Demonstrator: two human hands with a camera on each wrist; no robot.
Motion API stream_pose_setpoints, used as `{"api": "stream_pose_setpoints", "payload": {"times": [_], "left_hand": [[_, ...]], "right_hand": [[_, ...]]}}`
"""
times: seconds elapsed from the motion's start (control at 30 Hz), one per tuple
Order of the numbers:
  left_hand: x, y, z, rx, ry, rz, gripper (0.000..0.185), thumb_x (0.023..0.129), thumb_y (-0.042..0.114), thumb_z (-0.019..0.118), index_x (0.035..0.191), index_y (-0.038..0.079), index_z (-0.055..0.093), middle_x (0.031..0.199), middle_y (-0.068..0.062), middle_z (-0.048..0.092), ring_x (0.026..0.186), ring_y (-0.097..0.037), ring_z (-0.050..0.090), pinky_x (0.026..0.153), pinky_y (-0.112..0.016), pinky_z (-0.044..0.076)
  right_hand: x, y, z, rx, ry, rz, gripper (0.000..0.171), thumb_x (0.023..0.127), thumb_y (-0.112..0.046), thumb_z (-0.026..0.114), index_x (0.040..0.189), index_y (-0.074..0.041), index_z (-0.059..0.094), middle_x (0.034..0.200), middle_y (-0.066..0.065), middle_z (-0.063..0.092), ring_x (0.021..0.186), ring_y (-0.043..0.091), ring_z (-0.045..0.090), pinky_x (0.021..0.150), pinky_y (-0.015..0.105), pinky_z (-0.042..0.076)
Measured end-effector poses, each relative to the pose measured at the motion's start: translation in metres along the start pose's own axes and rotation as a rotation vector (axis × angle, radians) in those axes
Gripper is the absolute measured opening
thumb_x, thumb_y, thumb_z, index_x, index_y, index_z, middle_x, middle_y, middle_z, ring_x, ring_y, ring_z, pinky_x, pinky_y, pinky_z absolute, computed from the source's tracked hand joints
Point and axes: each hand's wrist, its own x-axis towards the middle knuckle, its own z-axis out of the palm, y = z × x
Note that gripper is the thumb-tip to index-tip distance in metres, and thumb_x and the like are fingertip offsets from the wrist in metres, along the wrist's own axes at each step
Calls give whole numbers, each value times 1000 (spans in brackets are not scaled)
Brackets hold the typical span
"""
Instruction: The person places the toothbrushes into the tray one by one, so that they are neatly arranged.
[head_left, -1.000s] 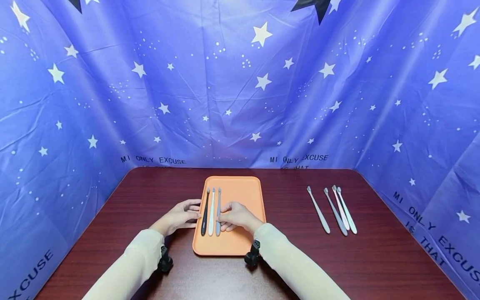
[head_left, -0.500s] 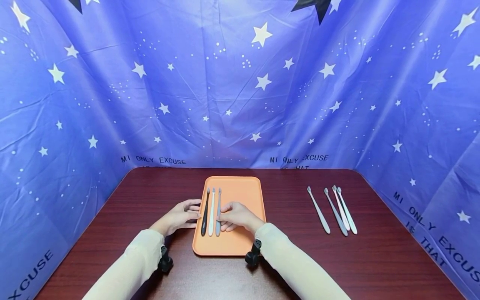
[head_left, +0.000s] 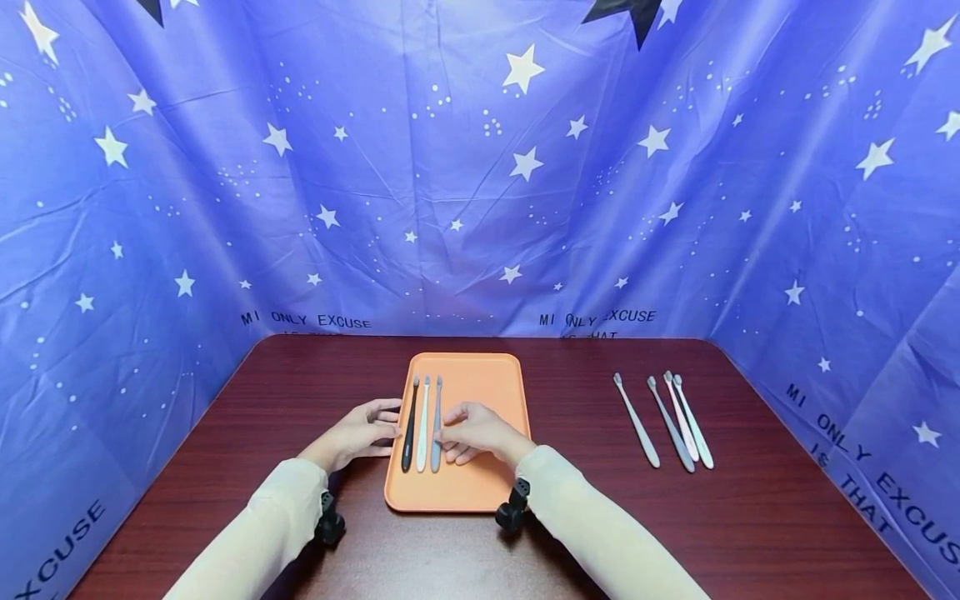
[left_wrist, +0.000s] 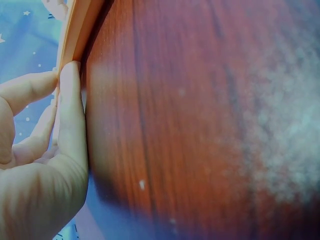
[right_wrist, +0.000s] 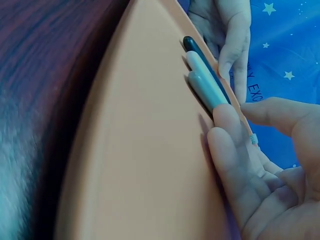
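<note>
Just now, very little has shifted: the right hand (head_left: 483, 433) has eased a touch toward the right side of the orange tray (head_left: 450, 492), while the 3 toothbrushes on the tray lie as they did. From the tray's left rim inward, these are the black toothbrush (head_left: 410, 429), the white toothbrush (head_left: 423, 425) and the grey toothbrush (head_left: 438, 402), side by side with their heads toward the tray's far edge. The right hand's fingers are loosely bent, with a gap between the tips, at the grey toothbrush's handle; they seem to have let go, though I cannot tell whether 1 tip grazes it.

The left hand (head_left: 352, 437) has stayed put at the tray's left rim, its fingers fairly straight and spread, tips against the rim and wrapped round nothing.

For the work in hand, this suggests the grey toothbrush is as good as placed, making a neat row of 3. Another 4 lie well to the right of the tray: the light grey toothbrush (head_left: 635, 418) apart, then the dark grey toothbrush (head_left: 670, 422), the pink toothbrush (head_left: 681, 415) and the pale green toothbrush (head_left: 693, 422) bunched close together.
</note>
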Motion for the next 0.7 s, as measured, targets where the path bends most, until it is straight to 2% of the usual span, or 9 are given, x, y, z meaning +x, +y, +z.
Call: {"api": "stream_pose_setpoints", "payload": {"times": [0.23, 0.7], "left_hand": [[-2, 0, -1, 2, 2, -2, 60, 91, -4, 66, 147, 3, 44, 127, -20, 52, 100, -23, 63, 83, -44, 59], [0, -1, -2, 5, -9, -2, 62, 91, -3, 67, 148, 3, 43, 127, -20, 54, 99, -23, 64, 83, -44, 59]], "right_hand": [[-4, -4, -10, -53, 7, -15, 42, 92, -13, 72, 122, 5, 50, 88, 12, 73, 65, 19, 70, 57, 31, 60], [-21, -13, -35, -134, 14, -23, 45, 93, -15, 70, 128, 5, 50, 86, 17, 71, 64, 17, 68, 59, 33, 60]]}}
